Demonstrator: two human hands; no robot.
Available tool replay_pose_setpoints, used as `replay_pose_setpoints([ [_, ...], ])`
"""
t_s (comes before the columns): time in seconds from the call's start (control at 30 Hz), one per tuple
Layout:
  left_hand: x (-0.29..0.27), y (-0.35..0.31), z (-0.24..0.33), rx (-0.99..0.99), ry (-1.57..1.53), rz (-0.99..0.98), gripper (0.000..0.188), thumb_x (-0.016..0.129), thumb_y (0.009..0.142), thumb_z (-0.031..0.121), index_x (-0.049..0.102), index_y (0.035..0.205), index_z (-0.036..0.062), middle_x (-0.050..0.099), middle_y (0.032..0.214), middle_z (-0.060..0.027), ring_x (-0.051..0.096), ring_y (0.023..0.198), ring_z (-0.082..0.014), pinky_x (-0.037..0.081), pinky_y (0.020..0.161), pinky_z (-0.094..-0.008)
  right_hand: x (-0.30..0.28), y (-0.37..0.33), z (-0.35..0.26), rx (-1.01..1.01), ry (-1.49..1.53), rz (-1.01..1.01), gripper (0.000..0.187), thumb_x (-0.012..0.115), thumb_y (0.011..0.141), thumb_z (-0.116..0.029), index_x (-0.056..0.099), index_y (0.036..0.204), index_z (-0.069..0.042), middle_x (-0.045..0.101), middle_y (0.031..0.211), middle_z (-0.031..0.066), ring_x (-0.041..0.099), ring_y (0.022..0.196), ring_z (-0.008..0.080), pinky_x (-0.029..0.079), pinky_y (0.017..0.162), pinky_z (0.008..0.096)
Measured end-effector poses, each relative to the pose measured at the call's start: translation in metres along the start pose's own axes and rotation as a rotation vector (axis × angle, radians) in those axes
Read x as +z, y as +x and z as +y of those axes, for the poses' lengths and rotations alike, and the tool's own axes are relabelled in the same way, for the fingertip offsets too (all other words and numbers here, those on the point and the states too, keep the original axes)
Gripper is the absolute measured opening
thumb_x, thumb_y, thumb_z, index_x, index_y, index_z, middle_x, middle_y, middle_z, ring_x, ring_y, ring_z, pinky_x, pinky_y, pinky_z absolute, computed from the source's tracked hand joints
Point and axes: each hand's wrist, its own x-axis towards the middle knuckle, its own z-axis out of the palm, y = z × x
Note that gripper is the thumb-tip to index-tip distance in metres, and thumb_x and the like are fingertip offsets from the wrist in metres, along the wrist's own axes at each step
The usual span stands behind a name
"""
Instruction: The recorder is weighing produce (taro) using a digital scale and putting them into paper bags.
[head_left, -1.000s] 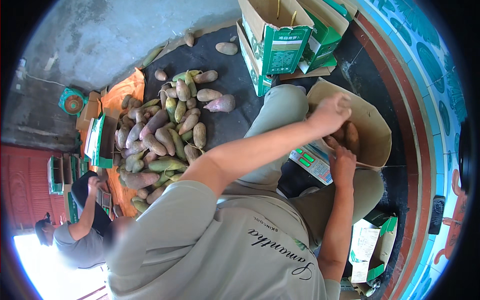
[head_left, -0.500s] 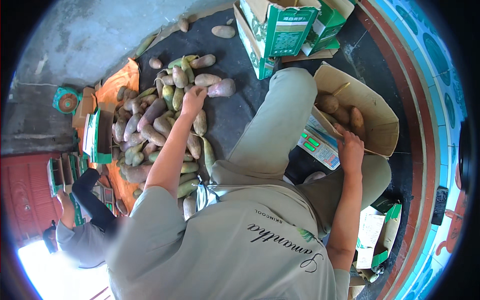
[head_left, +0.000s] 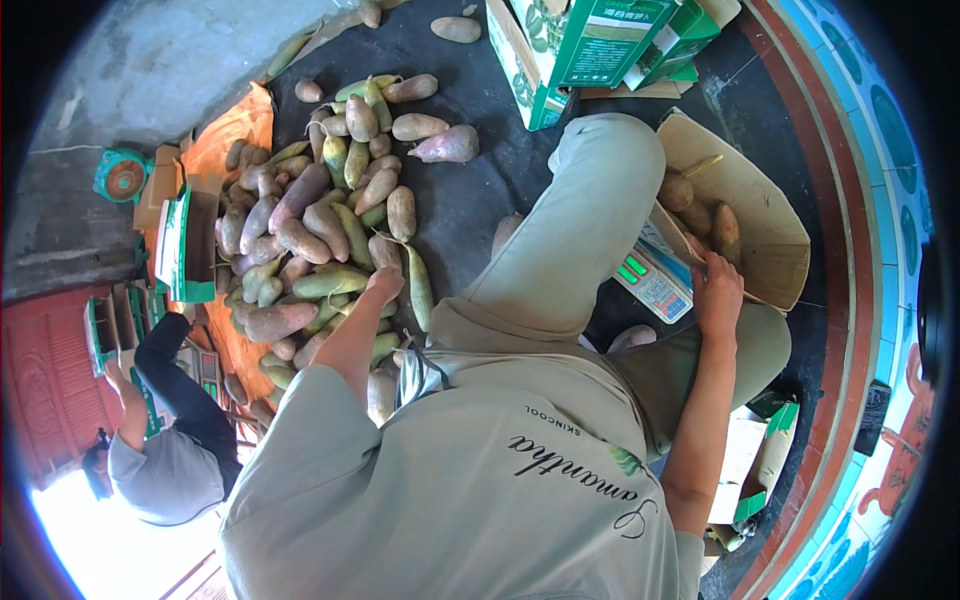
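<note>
A big heap of long radishes (head_left: pixel 325 220), some green and some purplish brown, lies to my left. My left hand (head_left: pixel 385 284) is at the heap's right side, its fingers closed around the near end of a reddish-brown radish (head_left: pixel 384 251). Beyond it, a purplish radish (head_left: pixel 447 145) rests on the dark ground cover. On the right, an open cardboard box (head_left: pixel 765 210) with several radishes (head_left: pixel 726 233) inside sits on a digital scale (head_left: pixel 650 280) with a lit green display. My right hand (head_left: pixel 718 292) grips the box's near edge.
Green-and-white cartons (head_left: pixel 610 45) stand beyond my knees. Another open carton (head_left: pixel 190 240) borders the heap's left, near an orange sheet (head_left: pixel 235 125). A brick-red edge (head_left: pixel 850 220) curves along the right. Another person (head_left: pixel 170 450) works at the lower left.
My left hand has moved from beside the purplish radish back toward me, to the heap's near right side. My right hand stays on the box edge. The view has shifted slightly.
</note>
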Motion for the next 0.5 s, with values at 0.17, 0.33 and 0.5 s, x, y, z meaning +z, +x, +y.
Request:
replay_pose_setpoints([
  [0.17, 0.035, 0.030, -0.049, -0.153, -0.227, -0.024, 0.052, 0.054, 0.078, 0.031, 0.050, 0.125, 0.0084, 0.052, 0.125, -0.0189, 0.048, 0.118, -0.0314, 0.039, 0.098, -0.0381, 0.000, 0.003, -0.004, 0.004, -0.001, -0.026, 0.024, 0.068, 0.071, -0.013, 0.052, 0.089, -0.007, 0.059, 0.087, 0.0097, 0.057, 0.084, 0.0291, 0.043, 0.072, 0.0415],
  [0.33, 0.040, 0.030, -0.036, -0.047, 0.002, 0.011, 0.054, 0.056, 0.077, 0.026, 0.049, 0.127, 0.0082, 0.051, 0.127, -0.0196, 0.048, 0.118, -0.0314, 0.038, 0.099, -0.0372, 0.007, 0.003, -0.004, 0.026, -0.004, -0.073, 0.025, 0.066, 0.074, -0.013, 0.053, 0.094, -0.005, 0.060, 0.090, 0.0115, 0.057, 0.086, 0.0302, 0.043, 0.073, 0.0416],
  [0.5, 0.026, 0.020, 0.004, -0.043, -0.122, 0.046, 0.058, 0.060, 0.077, 0.024, 0.044, 0.131, 0.0082, 0.051, 0.126, -0.0199, 0.047, 0.119, -0.0311, 0.038, 0.100, -0.0390, -0.002, 0.006, -0.006, 0.020, -0.059, -0.022, 0.021, 0.067, 0.073, -0.013, 0.052, 0.086, -0.006, 0.058, 0.085, 0.0103, 0.056, 0.083, 0.0295, 0.042, 0.072, 0.0415],
])
